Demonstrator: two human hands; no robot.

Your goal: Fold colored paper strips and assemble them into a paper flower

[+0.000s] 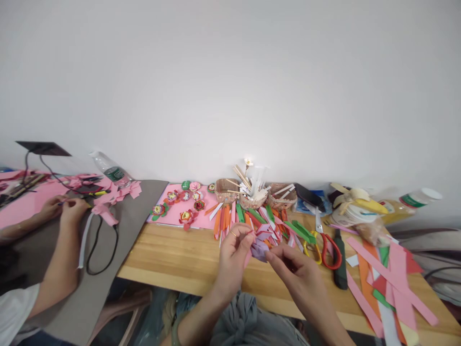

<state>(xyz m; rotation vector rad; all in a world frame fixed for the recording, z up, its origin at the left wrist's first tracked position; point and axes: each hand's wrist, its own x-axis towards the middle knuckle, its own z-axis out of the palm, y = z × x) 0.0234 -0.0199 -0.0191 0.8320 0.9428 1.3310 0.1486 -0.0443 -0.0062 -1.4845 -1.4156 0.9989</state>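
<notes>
A purple folded paper piece [260,248] is held between both hands above the wooden table's front part. My left hand [233,252], with a ring on one finger, pinches its left side, where a bit of pink paper also shows. My right hand [295,271] has its thumb and index finger closed on the right edge of the purple paper. Just beyond the hands lie many orange, pink, white and green paper strips [223,221]. Finished paper flowers [187,217] rest on a pink sheet [171,196] to the left.
Small baskets [226,189] stand by the wall. Red-handled scissors [333,257], a dark green tool [339,269] and long paper strips [399,283] lie on the right. At left, another person's hands [68,211] work near a pink glue gun [104,210] and a bottle [110,168].
</notes>
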